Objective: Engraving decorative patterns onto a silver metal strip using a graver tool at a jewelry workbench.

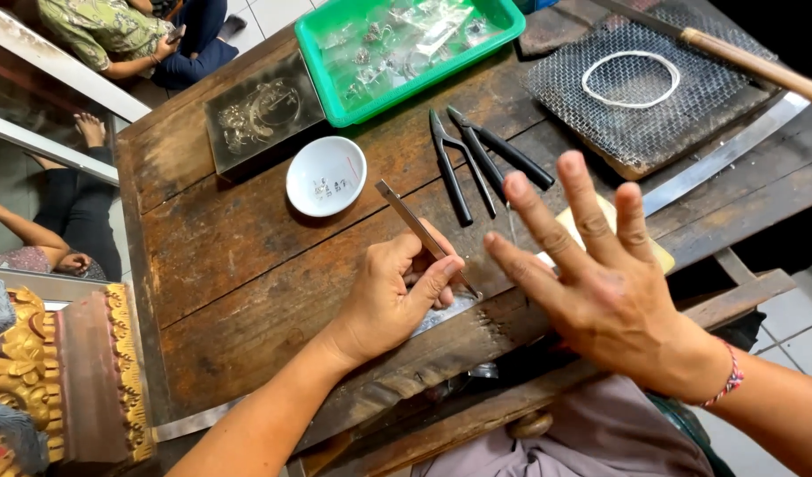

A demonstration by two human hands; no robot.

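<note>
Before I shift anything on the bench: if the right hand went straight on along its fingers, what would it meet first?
Probably the black-handled pliers: the open right hand points up-left toward them. Height above the bench is unclear.

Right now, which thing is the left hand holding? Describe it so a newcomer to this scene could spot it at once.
Start at the green tray at the far edge of the wooden bench, then drop past the white dish towards the left hand. Its fingers pinch silver tweezers, slanting up towards the dish. Unlike the black-handled pliers lying nearby, they are thin, flat, all metal.
</note>
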